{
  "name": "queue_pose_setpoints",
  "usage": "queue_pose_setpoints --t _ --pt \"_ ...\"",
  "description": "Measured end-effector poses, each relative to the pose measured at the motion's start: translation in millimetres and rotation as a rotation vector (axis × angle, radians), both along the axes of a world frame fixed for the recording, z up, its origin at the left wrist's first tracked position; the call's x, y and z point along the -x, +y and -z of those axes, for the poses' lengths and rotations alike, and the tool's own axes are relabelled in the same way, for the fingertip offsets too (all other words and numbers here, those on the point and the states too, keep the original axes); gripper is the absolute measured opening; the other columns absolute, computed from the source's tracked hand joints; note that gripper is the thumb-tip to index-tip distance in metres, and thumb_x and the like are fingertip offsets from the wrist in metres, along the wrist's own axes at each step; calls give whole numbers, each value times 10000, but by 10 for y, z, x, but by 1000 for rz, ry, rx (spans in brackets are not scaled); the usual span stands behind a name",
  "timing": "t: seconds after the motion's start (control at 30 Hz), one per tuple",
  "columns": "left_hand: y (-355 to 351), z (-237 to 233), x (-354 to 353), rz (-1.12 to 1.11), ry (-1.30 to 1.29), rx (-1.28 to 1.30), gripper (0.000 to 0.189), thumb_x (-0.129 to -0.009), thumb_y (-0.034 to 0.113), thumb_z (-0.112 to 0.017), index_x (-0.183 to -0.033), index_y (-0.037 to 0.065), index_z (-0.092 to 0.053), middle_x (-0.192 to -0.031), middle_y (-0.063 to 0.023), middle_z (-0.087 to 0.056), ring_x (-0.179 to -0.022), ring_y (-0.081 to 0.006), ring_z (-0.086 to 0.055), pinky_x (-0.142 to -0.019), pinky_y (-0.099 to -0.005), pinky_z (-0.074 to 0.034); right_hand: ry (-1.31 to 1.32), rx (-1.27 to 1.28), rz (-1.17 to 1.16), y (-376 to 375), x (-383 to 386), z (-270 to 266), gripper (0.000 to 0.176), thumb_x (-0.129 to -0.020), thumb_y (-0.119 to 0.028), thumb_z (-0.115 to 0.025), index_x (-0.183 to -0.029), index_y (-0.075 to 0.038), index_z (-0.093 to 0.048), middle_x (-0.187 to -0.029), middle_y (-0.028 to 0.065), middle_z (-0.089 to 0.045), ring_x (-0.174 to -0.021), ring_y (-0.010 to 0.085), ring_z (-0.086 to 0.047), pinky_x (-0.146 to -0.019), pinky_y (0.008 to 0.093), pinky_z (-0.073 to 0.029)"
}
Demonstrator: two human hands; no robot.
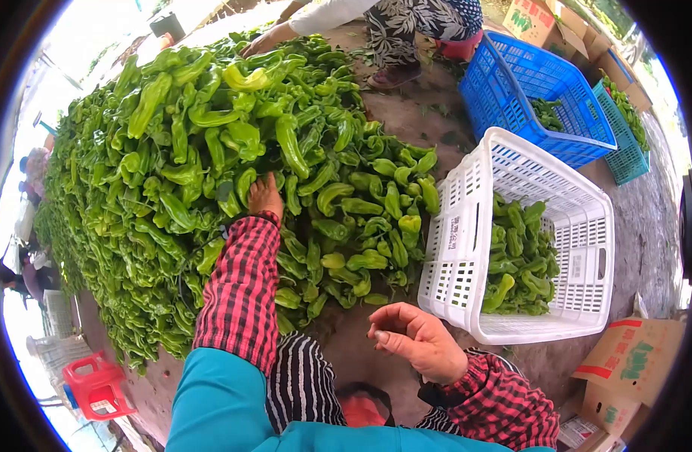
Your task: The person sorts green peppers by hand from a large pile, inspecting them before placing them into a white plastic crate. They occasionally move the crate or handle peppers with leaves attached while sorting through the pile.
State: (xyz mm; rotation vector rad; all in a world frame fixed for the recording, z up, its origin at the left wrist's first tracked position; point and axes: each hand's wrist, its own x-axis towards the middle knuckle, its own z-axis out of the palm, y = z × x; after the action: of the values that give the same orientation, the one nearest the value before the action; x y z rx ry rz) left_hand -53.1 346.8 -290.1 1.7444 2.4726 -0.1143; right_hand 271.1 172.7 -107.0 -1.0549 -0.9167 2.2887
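Note:
A large heap of long green peppers (195, 162) spreads over the ground in front of me. My left hand (264, 197) reaches into the heap, its fingers stretched forward against the peppers; no pepper shows in its grasp. Over the ground between the heap and a white plastic crate (478, 248) is my right hand (421, 343). Its fingers curve loosely, with a gap between thumb and forefinger and nothing visible in it. The white crate lies tilted to my right with its mouth towards me, and green peppers (520, 260) cover part of its inside.
Behind the white crate stand a blue crate (504, 90) with a few peppers and a teal crate (623, 143). Cardboard boxes (636, 361) sit at the right. A red plastic stool (101, 384) is at the left. Across the heap, another person's hand (269, 39) touches peppers.

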Motion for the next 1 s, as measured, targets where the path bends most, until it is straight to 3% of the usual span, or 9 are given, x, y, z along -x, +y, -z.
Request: queue_pose_setpoints --t 0.1,0.17,0.2,0.57,0.67,0.73,0.83,0.9,1.0 --pt "42 35 -21 -7 153 45 692 -796 97 -572 -1369 199 -197 -1220 -167 -444 -1152 -308 -398 -928 -409 -369 -24 -34 -35 -17 25 86 272 -851 -129 -564 -1085 -7 -498 -980 27 -532 -933 87 -477 -824 230 -399" --pt "33 -29 -62 -270 -226 166 738 -778 149 -611 -1369 246 -179 -1044 -160 -551 -957 -309 -543 -793 -411 -459 -47 -26 -36 -6 35 68 262 -850 -121 -561 -1076 -4 -503 -984 30 -532 -945 90 -477 -837 234 -395" --pt "-6 212 15 -208 -139 40 804 -756 182 -643 -1374 263 -134 -930 -155 -582 -778 -307 -590 -679 -419 -488 -38 -8 -22 -7 43 46 261 -850 -124 -561 -1075 -4 -504 -983 29 -533 -940 89 -477 -833 234 -397" --pt "-938 529 -116 144 -562 -44 745 -774 72 -580 -1374 205 -158 -948 -162 -582 -567 -254 -544 -548 -406 -447 -44 23 -85 -24 165 70 279 -847 -139 -568 -1087 -16 -496 -956 12 -538 -817 59 -490 -714 213 -426" --pt "-1150 398 -287 -256 -1107 -121 708 -768 60 -575 -1359 199 -212 -858 -112 -536 -505 -204 -458 -539 -383 -418 -40 3 -80 -9 175 65 282 -847 -154 -567 -1086 -21 -498 -950 12 -541 -786 62 -501 -682 213 -431" --pt "-1267 28 -356 -644 -1948 1 492 -784 168 -550 -1247 140 -387 -731 -82 -489 -481 -162 -410 -495 -328 -377 -29 8 -59 -7 176 65 281 -847 -161 -564 -1082 -20 -501 -958 20 -548 -777 75 -513 -676 221 -435" --pt "-1396 -227 -403 -677 -2407 206 350 -796 321 -488 -1063 95 -503 -655 -61 -451 -468 -144 -392 -452 -281 -325 -30 3 47 14 187 140 268 -843 -142 -560 -1076 -21 -507 -971 20 -553 -783 72 -515 -675 222 -432" --pt "-1433 -397 -449 -602 -2398 279 408 -800 429 -413 -977 79 -527 -630 -55 -449 -452 -133 -373 -432 -260 -288 -41 -5 116 36 222 247 262 -831 -128 -561 -1062 -15 -511 -966 34 -562 -807 89 -516 -699 251 -441" --pt "-1478 -669 -534 -421 -2435 479 453 -808 447 -386 -1025 74 -522 -597 -38 -433 -424 -127 -359 -426 -262 -297 -541 -784 139 114 247 318 386 -760 -138 -600 -1108 -15 -486 -1097 125 -505 -991 244 -500 -855 360 -396"
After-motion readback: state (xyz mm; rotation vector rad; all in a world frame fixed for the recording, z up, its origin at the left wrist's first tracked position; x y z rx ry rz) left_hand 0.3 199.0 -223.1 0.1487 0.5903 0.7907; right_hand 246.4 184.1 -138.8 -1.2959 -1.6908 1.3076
